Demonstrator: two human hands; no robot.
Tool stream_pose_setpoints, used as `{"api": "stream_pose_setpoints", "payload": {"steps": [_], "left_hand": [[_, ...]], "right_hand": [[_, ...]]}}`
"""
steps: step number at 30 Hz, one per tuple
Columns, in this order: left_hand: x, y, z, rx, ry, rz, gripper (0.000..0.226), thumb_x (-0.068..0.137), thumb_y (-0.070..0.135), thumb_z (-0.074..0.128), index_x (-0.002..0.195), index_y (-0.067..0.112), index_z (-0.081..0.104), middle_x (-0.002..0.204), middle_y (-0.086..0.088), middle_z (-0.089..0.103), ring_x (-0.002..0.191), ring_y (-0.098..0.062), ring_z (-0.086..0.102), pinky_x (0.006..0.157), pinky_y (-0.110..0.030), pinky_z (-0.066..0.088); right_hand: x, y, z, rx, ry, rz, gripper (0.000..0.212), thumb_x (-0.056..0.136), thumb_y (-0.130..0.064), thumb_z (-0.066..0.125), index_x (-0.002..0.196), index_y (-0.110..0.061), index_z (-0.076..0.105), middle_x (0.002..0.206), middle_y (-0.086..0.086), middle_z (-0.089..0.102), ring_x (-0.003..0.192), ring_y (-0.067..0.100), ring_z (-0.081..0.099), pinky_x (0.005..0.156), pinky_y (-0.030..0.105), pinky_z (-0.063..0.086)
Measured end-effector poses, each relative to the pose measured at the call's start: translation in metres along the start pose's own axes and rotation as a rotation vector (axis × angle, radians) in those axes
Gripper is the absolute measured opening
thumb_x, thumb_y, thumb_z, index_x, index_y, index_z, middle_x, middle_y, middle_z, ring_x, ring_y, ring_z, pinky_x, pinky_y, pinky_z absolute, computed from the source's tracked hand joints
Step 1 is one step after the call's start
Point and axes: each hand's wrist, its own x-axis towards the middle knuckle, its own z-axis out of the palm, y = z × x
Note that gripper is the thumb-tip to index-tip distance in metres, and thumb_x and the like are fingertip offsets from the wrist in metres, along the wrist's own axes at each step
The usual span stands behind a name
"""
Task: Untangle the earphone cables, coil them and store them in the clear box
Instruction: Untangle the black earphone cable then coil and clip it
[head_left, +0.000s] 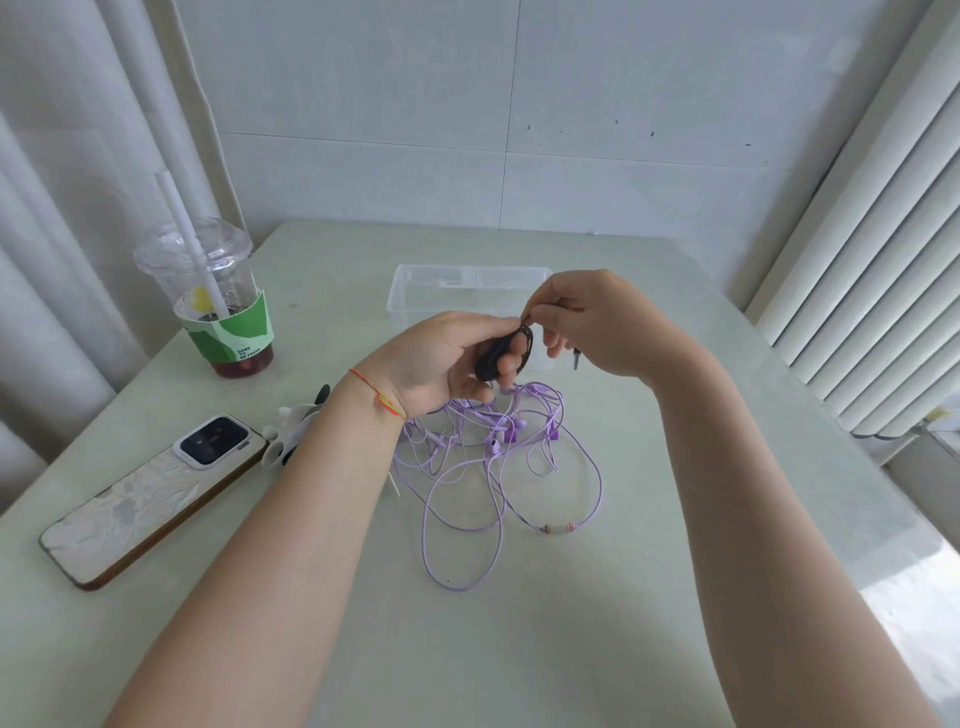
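left hand (441, 358): fingers curled round a small black earphone coil (506, 351), held above the table just in front of the clear box (415, 283); red string bracelet on that wrist.
right hand (597, 322): thumb and fingertip pinch the black cable's loose end at the top of the coil; other fingers loosely bent. A black jack plug (576, 359) hangs below this hand.
step in hand (judgement): finishing the wrap on the black cable, tail about to be tucked.
how to do it well: keep the left grip firm so the loops don't spring apart; feed the tail round the waist of the bundle with light tension, no sharp bend at the plug; tuck the end under a turn, then drop it in the box.
black coil axis: an elongated loop, long axis slanted from lower left to upper right in the head view, upper end toward the right hand's pinch. Plug points down at the table.
purple earphone cables (493, 467): loose tangled heap on the table under and in front of both hands, not held; earbuds sit near the middle of it, big loops trail toward the camera. More than one set, count unclear. No single axis.
clear box: open, no lid seen, looks empty; long side runs left-right, behind the hands.
progress (judgement): early, nothing stored, purple tangle untouched.
other stuff: phone (156, 493) face down at left, iced drink cup (223, 301) with straw at far left, a small black-and-white toy (291, 436) partly hidden by the left forearm.
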Motion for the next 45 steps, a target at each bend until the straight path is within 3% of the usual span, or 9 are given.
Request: {"api": "stream_pose_setpoints", "payload": {"steps": [4,9,11,15,18,22,31,38,45], "left_hand": [[-0.001,0.002,-0.006,-0.185,-0.024,0.001,0.027,0.098,0.030,0.043,0.078,0.016,0.057,0.061,0.004,0.048,0.057,-0.011,0.051,0.041,-0.019,0.037],[0.000,0.002,-0.012,-0.131,0.041,-0.010,0.029,0.100,0.029,0.043,0.078,0.017,0.057,0.061,0.004,0.050,0.058,-0.012,0.051,0.040,-0.019,0.037],[0.000,0.001,-0.011,-0.134,0.049,-0.016,0.029,0.100,0.029,0.042,0.078,0.017,0.056,0.061,0.004,0.050,0.058,-0.012,0.051,0.040,-0.019,0.037],[0.000,0.001,-0.011,-0.275,0.009,0.002,0.029,0.096,0.028,0.042,0.071,0.018,0.054,0.061,0.004,0.042,0.056,-0.011,0.045,0.043,-0.019,0.031],[0.001,0.003,-0.010,-0.477,-0.048,0.040,0.026,0.088,0.027,0.045,0.066,0.018,0.054,0.059,0.006,0.039,0.054,-0.010,0.042,0.042,-0.018,0.030],[0.002,0.003,-0.009,-0.687,-0.023,0.141,0.022,0.088,0.022,0.049,0.077,0.014,0.066,0.072,0.002,0.057,0.066,-0.012,0.059,0.044,-0.018,0.042],[0.010,-0.003,-0.008,-0.531,0.176,0.242,0.022,0.098,0.020,0.048,0.111,0.018,0.065,0.113,0.002,0.070,0.113,-0.014,0.062,0.058,-0.017,0.048],[0.010,-0.002,0.002,-0.438,0.288,0.355,0.021,0.100,0.016,0.045,0.101,0.020,0.065,0.098,0.005,0.074,0.094,-0.010,0.068,0.084,-0.028,0.043],[0.012,-0.002,-0.001,-0.573,0.296,0.395,0.021,0.101,0.012,0.043,0.103,0.010,0.063,0.095,-0.005,0.073,0.090,-0.018,0.070,0.080,-0.029,0.053]], "right_hand": [[0.000,0.003,-0.001,0.029,-0.011,0.001,0.014,0.094,-0.017,0.055,0.093,-0.019,0.069,0.075,0.002,0.066,0.069,0.018,0.068,0.070,0.033,0.051],[-0.007,0.001,-0.005,-0.108,-0.198,0.040,0.016,0.093,-0.034,0.058,0.091,-0.032,0.073,0.088,-0.015,0.067,0.088,0.005,0.061,0.069,0.013,0.043],[-0.008,-0.001,-0.006,-0.075,-0.204,0.040,0.016,0.091,-0.033,0.058,0.085,-0.032,0.074,0.093,-0.012,0.069,0.094,0.008,0.061,0.078,0.018,0.045],[-0.005,0.000,-0.002,0.104,-0.059,0.075,0.023,0.092,-0.031,0.056,0.079,-0.022,0.072,0.078,-0.001,0.061,0.072,0.013,0.051,0.062,0.024,0.038],[-0.001,-0.001,0.005,0.291,-0.008,0.073,0.025,0.098,-0.018,0.049,0.081,-0.011,0.066,0.076,0.001,0.068,0.068,0.007,0.062,0.069,0.030,0.048],[0.004,-0.004,0.018,0.304,-0.053,0.124,0.023,0.096,-0.009,0.044,0.084,-0.007,0.064,0.061,0.006,0.057,0.049,0.022,0.058,0.052,0.031,0.051],[0.006,-0.011,0.030,0.021,-0.037,0.116,0.024,0.089,-0.014,0.045,0.086,-0.009,0.068,0.062,0.009,0.059,0.049,0.022,0.057,0.048,0.023,0.042],[0.009,-0.013,0.042,-0.101,0.131,0.038,0.028,0.088,-0.020,0.048,0.085,0.005,0.061,0.062,0.010,0.046,0.057,0.024,0.046,0.056,0.031,0.038],[0.006,-0.017,0.041,-0.086,0.124,-0.040,0.021,0.092,-0.020,0.053,0.085,-0.004,0.063,0.067,0.006,0.057,0.066,0.028,0.056,0.065,0.032,0.046]]}}
